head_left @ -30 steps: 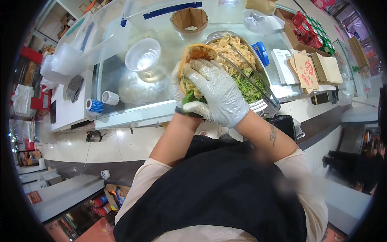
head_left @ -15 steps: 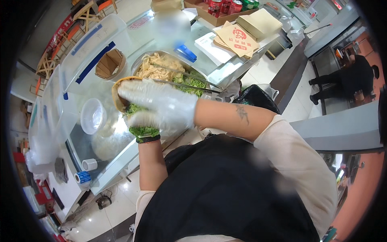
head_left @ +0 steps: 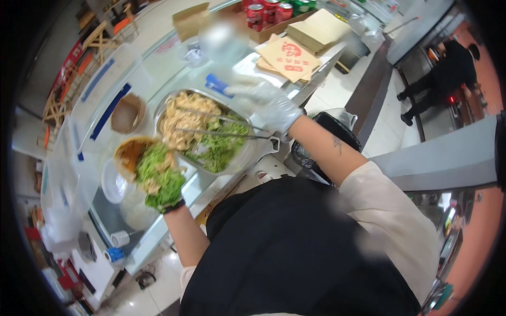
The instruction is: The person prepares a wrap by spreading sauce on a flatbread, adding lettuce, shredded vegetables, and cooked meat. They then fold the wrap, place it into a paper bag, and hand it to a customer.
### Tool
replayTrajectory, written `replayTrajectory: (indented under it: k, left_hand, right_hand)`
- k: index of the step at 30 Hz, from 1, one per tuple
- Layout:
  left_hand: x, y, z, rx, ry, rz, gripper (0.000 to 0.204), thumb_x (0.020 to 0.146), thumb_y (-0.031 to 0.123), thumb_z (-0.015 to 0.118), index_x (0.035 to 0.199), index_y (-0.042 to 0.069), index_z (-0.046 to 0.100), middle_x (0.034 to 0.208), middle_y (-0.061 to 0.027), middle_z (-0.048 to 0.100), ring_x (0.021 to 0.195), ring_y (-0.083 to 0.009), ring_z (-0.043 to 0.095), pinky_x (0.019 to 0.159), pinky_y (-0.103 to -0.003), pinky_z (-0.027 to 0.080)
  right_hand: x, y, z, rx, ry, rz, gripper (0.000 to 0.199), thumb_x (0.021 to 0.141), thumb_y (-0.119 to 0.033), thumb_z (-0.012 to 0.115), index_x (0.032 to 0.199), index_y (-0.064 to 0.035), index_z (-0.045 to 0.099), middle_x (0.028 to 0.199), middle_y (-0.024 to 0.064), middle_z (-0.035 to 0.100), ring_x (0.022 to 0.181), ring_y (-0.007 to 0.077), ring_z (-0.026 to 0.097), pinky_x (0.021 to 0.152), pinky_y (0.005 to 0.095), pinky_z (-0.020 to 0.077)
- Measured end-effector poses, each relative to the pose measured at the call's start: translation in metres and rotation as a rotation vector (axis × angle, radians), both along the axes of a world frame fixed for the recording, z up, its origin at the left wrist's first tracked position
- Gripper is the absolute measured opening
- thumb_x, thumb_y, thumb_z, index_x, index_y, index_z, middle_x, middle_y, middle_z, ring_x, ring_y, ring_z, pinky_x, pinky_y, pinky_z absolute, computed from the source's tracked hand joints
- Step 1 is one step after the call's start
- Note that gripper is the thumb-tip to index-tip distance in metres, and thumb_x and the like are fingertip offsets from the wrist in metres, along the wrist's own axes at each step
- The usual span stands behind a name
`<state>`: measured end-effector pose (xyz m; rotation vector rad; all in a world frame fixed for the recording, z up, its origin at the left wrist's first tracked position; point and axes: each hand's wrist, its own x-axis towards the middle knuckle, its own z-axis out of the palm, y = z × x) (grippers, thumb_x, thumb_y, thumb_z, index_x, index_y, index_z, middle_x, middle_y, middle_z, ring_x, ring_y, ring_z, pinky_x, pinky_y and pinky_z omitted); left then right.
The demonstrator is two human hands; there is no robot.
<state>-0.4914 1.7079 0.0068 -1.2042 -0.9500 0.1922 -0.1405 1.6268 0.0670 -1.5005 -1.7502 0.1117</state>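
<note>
Our left hand [head_left: 164, 197] cupped under flatbread [head_left: 150, 168] heaped with lettuce, beside metal bowl [head_left: 208, 134]; our gloved right hand [head_left: 266, 105] half-open, fingers spread, touching tongs [head_left: 221, 124] across bowl.

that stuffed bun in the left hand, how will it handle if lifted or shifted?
Probably soft and floppy: the bun sits cupped in the left hand. The lettuce is piled loose above its edge, so tilting would likely spill some. Looks light for its size; a hard squeeze may crush it.

Bright even indoor light, heavy fisheye bending, dark rim, motion blur
</note>
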Motion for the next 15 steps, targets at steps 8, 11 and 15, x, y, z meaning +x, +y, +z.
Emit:
replayTrajectory:
  k: [8, 11, 15]
  left_hand:
    - [-0.032, 0.018, -0.027, 0.429, 1.143, 0.547, 0.094, 0.092, 0.064, 0.051, 0.156, 0.001, 0.023, 0.153, -0.0284, 0.035, 0.140, -0.0450, 0.036, 0.086, -0.082, 0.040]
    - [-0.047, 0.016, -0.042, 0.708, 1.680, 0.781, 0.080, 0.096, 0.056, 0.049, 0.152, 0.002, 0.032, 0.150, -0.0224, 0.041, 0.135, -0.0440, 0.040, 0.097, -0.070, 0.042]
    - [-0.048, 0.013, -0.042, 0.602, 1.954, 0.830, 0.072, 0.097, 0.052, 0.048, 0.151, 0.005, 0.036, 0.151, -0.0198, 0.040, 0.134, -0.0447, 0.039, 0.101, -0.069, 0.042]
  right_hand:
    - [0.226, -0.055, -0.059, -0.104, 0.270, -0.766, 0.029, 0.087, -0.022, 0.064, 0.110, -0.0071, 0.072, 0.112, 0.0189, 0.069, 0.106, 0.0326, 0.065, 0.094, 0.0377, 0.0505]
    - [0.243, -0.044, -0.056, -0.090, 0.247, -0.781, 0.028, 0.087, -0.022, 0.063, 0.109, -0.0074, 0.072, 0.112, 0.0174, 0.069, 0.106, 0.0315, 0.065, 0.094, 0.0377, 0.0504]
    - [0.259, -0.030, -0.055, -0.095, 0.186, -0.828, 0.024, 0.090, -0.018, 0.063, 0.109, -0.0054, 0.071, 0.102, 0.0149, 0.071, 0.096, 0.0252, 0.069, 0.087, 0.0336, 0.0526]
